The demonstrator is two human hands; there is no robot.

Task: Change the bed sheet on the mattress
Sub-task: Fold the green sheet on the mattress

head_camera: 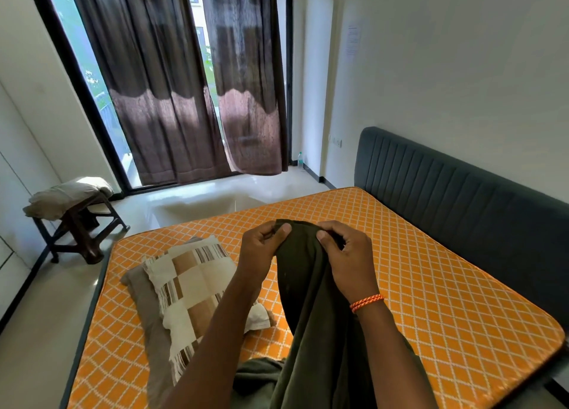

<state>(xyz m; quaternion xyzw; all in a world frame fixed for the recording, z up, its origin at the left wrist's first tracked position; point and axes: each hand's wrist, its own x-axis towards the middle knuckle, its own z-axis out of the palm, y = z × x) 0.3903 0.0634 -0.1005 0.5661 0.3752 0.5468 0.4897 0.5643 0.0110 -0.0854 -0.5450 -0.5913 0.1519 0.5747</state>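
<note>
Both hands, the left hand and the right hand, are pinching the dark green sheet with curled fingers, holding it up over the bare orange mattress, beside a striped pillow.

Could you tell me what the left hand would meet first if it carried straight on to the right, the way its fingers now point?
The left hand already pinches the dark sheet, so more of that cloth comes first, then probably the right hand just beyond; depth is unclear.
</note>
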